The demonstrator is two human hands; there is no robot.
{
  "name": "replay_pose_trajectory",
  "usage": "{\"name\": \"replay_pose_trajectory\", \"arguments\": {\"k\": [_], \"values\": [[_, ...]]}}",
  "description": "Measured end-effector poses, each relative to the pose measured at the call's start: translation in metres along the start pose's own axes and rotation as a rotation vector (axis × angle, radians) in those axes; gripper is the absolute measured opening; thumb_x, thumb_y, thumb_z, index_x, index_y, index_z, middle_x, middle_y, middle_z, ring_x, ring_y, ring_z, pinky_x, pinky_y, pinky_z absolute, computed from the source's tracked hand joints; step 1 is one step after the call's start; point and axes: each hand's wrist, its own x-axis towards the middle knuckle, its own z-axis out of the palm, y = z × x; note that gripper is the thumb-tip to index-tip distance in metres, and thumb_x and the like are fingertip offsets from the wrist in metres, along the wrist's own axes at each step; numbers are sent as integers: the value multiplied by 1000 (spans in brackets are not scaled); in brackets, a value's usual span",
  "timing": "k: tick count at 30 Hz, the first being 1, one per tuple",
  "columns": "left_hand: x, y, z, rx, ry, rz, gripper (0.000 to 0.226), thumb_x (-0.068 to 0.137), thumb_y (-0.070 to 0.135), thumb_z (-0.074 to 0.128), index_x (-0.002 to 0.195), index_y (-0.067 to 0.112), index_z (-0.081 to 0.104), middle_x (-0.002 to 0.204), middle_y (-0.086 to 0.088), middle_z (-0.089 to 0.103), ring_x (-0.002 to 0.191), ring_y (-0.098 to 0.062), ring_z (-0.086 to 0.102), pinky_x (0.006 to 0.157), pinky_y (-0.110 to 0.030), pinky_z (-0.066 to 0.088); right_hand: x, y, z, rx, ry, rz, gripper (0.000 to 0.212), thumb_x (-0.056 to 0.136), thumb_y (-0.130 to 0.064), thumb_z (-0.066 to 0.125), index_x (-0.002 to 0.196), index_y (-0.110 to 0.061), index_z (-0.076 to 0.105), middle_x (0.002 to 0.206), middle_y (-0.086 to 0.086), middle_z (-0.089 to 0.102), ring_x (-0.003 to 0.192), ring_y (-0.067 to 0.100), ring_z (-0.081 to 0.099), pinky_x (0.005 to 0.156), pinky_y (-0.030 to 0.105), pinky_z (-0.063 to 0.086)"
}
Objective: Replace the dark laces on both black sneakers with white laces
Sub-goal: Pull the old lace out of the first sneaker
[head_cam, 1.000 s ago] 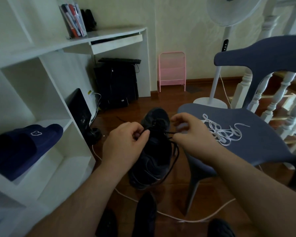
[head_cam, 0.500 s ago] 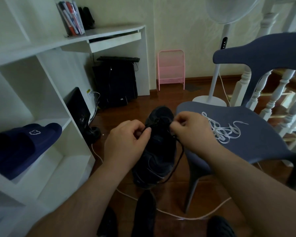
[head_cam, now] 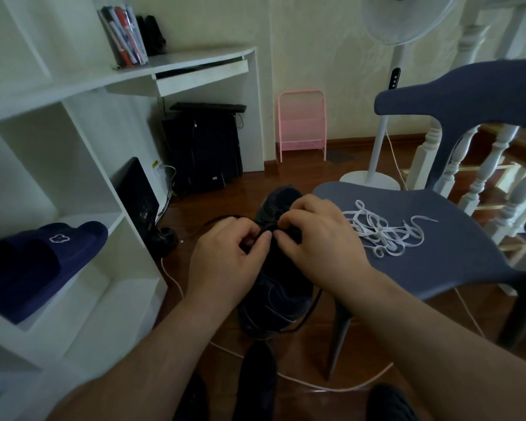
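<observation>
Both hands pinch at the dark lace on a black sneaker (head_cam: 281, 287) held up between them over the wooden floor (head_cam: 292, 177). Left hand (head_cam: 225, 262) is curled closed, thumb and forefinger nipping the dark lace (head_cam: 308, 314) near the toe-end eyelets; right hand (head_cam: 322, 241) is closed too, fingertips pressed to the same spot from the other side. Compared with half a second ago, the two grips have drawn together until the fingertips nearly touch, and the right hand now covers more of the shoe's top. A loop of the dark lace hangs slack below the right wrist, trailing down the shoe's side.

Just right of the grip, a loose heap of white laces (head_cam: 383, 232) lies on the seat of a blue-grey chair (head_cam: 456, 253), unmoved since the earlier frames. Below the grip, a second dark shoe (head_cam: 257, 381) stands on the floor, partly hidden in shadow, with a white cable (head_cam: 331, 387) looping past it. Left of the grip, a navy slipper (head_cam: 40, 262) rests on a white shelf (head_cam: 82, 302). Beyond the grip stand a pink rack (head_cam: 301, 126) and a white pedestal fan (head_cam: 377, 153).
</observation>
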Motion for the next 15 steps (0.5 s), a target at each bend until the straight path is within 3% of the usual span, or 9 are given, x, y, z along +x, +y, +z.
{"name": "replay_pose_trajectory", "arguments": {"k": [5,10,13,15], "values": [[1,1,-2,3,9,-11,21,97,42,66,81,28,65,77,13,55,71,-5,56,59,-32,50,3,-2,-1,19,1,-25,14,91,-32,69,89,-19,76,99,-3,62,92,22,57,80,38,50],[6,-3,-7,14,78,-51,20,96,36,70,80,25,68,75,14,57,72,-4,57,60,-23,47,14,29,-20,86,-45,286,15,89,-33,67,76,-27,64,92,-4,57,93,21,56,84,38,47],[6,-3,-7,12,80,-65,19,95,36,71,80,25,68,75,14,56,71,-4,57,59,-22,47,9,22,-21,125,-146,289,9,86,-39,63,90,-32,59,105,-5,53,104,22,54,88,42,49],[6,-1,-5,8,75,-61,19,95,36,71,80,24,69,76,14,56,70,-4,57,59,-21,47,5,9,-18,182,-154,208,27,81,-44,58,106,-34,56,116,-7,50,110,20,52,91,40,49]]}}
